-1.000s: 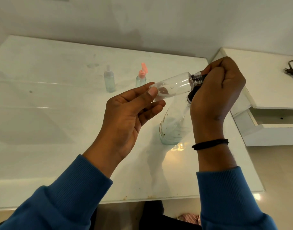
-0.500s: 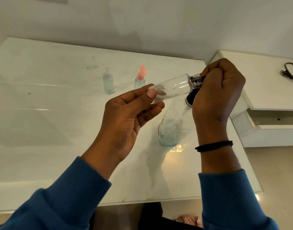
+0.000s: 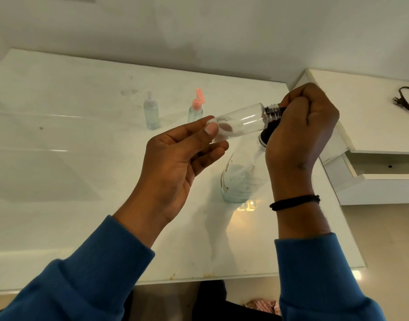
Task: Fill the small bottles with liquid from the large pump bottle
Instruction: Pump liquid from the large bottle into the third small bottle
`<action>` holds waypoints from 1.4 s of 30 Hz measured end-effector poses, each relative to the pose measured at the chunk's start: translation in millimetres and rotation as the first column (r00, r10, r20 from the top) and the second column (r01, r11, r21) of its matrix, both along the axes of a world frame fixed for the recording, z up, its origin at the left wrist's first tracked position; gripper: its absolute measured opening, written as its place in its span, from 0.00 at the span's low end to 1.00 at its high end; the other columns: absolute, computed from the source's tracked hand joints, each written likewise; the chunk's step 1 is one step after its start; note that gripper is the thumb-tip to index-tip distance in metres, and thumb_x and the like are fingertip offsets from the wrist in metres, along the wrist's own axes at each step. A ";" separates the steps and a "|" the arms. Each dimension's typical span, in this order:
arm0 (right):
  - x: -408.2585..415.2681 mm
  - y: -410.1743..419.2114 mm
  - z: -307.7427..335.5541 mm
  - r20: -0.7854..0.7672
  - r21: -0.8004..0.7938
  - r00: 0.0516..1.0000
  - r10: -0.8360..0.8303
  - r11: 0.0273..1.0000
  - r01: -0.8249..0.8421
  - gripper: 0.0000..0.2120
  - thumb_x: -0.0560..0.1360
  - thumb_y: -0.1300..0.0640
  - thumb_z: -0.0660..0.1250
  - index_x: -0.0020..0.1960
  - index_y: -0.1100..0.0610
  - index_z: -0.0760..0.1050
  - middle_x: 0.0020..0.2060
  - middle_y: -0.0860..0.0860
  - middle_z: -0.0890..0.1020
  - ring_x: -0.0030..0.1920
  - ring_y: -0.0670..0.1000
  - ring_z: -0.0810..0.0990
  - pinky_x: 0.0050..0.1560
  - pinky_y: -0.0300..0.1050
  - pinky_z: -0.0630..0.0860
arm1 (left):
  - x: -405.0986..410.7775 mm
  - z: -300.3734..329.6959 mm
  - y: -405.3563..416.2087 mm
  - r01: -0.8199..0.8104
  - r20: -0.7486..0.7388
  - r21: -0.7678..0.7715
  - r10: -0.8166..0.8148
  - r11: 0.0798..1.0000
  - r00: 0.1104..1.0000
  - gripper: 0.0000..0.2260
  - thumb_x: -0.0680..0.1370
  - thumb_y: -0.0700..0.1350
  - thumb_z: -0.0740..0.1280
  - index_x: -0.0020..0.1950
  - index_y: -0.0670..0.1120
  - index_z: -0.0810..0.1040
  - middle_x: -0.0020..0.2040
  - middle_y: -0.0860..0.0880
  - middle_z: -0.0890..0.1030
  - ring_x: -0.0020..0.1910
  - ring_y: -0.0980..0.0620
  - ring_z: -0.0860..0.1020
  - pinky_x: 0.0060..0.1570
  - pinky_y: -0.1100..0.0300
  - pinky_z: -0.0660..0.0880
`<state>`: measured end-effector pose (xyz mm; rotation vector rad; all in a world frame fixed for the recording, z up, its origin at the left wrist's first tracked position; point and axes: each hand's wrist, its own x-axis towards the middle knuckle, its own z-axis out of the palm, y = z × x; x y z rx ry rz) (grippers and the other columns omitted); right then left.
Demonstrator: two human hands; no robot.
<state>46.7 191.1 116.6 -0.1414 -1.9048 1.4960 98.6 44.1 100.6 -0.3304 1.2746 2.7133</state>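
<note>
Lying almost on its side in mid-air above the desk [image 3: 60, 228], a small clear bottle [image 3: 239, 122] is held between the two hands. Its base end is pinched by the thumb and fingers of the left hand [image 3: 173, 163], with the thumb tip pressed on the near side of the base. Its threaded neck points to the right and slightly up, and is met there by the right hand [image 3: 300, 133], whose fingers are curled tightly around something dark at the bottle's mouth; what exactly is gripped is hidden by the fingers. The small bottle looks empty of liquid.

Directly below the right hand, the large bottle [image 3: 242, 177] is seen standing on the desk, its clear body showing a low level of pale bluish liquid and its top hidden behind the right hand. Further back on the desk, two more small bottles are set upright, near one another: one with a clear cap [image 3: 151, 112] and one with an open pink flip cap [image 3: 196, 107], both holding pale liquid.

A black band [image 3: 294, 201] is worn on the right wrist, and blue sleeves [image 3: 94, 274] cover both forearms. A white drawer unit [image 3: 372, 177] stands to the right of the desk, its drawer pulled open, with a dark cable [image 3: 407, 100] lying on its top.
</note>
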 end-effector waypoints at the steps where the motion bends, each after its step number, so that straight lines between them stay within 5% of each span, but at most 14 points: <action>1: 0.1 -0.3 -1.2 0.010 -0.009 1.000 0.003 1.000 -0.003 0.10 0.69 0.68 0.52 0.33 0.60 0.66 0.25 0.43 0.67 0.30 0.52 0.66 0.31 0.50 0.65 | 0.4 0.1 0.2 -0.001 0.003 0.001 0.001 1.000 1.000 0.19 0.70 0.42 0.72 0.60 0.39 0.82 0.53 0.41 0.86 0.45 0.45 0.86 0.45 0.62 0.82; 11: -0.1 -2.0 -0.8 -0.012 -0.020 1.000 0.002 1.000 -0.002 0.13 0.70 0.69 0.52 0.32 0.56 0.67 0.26 0.44 0.67 0.30 0.51 0.66 0.31 0.45 0.64 | 0.6 0.1 -1.1 -0.001 -0.003 0.013 0.001 1.000 1.000 0.19 0.71 0.42 0.72 0.60 0.39 0.83 0.54 0.41 0.86 0.45 0.46 0.86 0.45 0.62 0.81; 17: 0.8 0.9 5.3 -0.028 0.029 0.999 -0.024 0.999 0.025 0.11 0.69 0.69 0.52 0.34 0.63 0.70 0.25 0.43 0.68 0.30 0.46 0.67 0.31 0.41 0.65 | 0.8 1.9 -0.5 0.009 -0.013 0.015 -0.009 1.000 1.000 0.18 0.71 0.42 0.72 0.60 0.39 0.82 0.53 0.42 0.87 0.45 0.47 0.86 0.45 0.62 0.81; 24: 0.9 0.0 0.0 -0.008 0.025 1.000 0.002 1.000 -0.002 0.10 0.69 0.69 0.52 0.34 0.64 0.69 0.25 0.43 0.67 0.30 0.50 0.66 0.32 0.48 0.64 | 1.3 0.3 -1.0 0.006 -0.003 0.009 -0.006 1.000 1.000 0.20 0.70 0.43 0.72 0.61 0.39 0.82 0.54 0.41 0.86 0.46 0.46 0.86 0.45 0.62 0.81; 32: 1.1 2.0 1.7 -0.022 0.055 1.000 -0.007 0.998 0.008 0.10 0.69 0.69 0.52 0.34 0.64 0.70 0.25 0.43 0.67 0.28 0.44 0.65 0.30 0.42 0.62 | 1.2 1.1 -0.1 0.007 -0.014 0.002 -0.007 1.000 1.000 0.19 0.70 0.43 0.72 0.60 0.40 0.83 0.53 0.42 0.87 0.46 0.46 0.86 0.45 0.62 0.81; 42: 0.1 2.3 0.8 -0.007 0.035 1.000 0.010 0.999 -0.010 0.10 0.69 0.69 0.52 0.33 0.61 0.68 0.24 0.43 0.67 0.29 0.49 0.65 0.32 0.47 0.64 | 1.1 2.1 0.0 -0.001 -0.017 -0.003 0.001 1.000 1.000 0.19 0.71 0.42 0.72 0.61 0.39 0.82 0.53 0.42 0.87 0.45 0.46 0.86 0.44 0.62 0.81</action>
